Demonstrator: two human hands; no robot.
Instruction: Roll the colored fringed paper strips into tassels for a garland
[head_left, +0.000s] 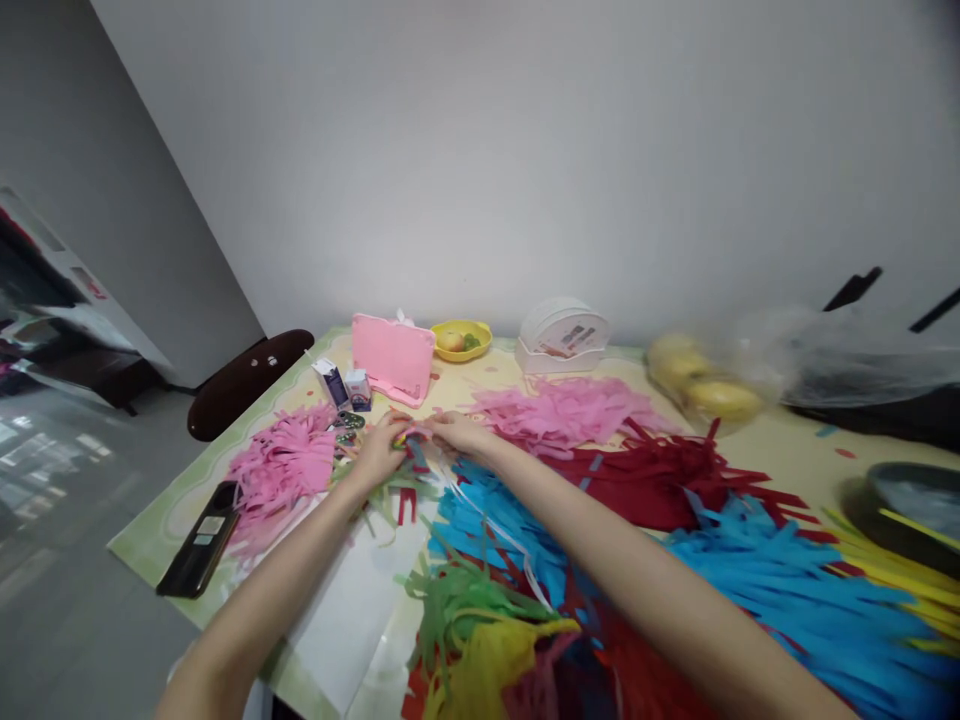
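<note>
My left hand (381, 450) and my right hand (459, 432) meet over the middle of the table, fingers closed. Between them they pinch a small multicoloured bundle (411, 435), pinkish with some yellow and green; its exact form is blurred. From beside my right hand a white cord (514, 545) runs down over blue fringed strips (499, 510). Below my hands hang green strips (465, 600) and yellow strips (495, 665) close to me. Pink fringe (289, 460) lies left of my left hand. Scissors (349, 428) are just beyond it, partly hidden.
Along the wall stand a pink tablet case (394, 358), a yellow fruit bowl (472, 352) and a white holder (562, 345). Small cartons (358, 390) are at the left. A dark phone (199, 545) lies by the left edge. Red fringe (637, 485) and more blue fringe (810, 580) cover the right.
</note>
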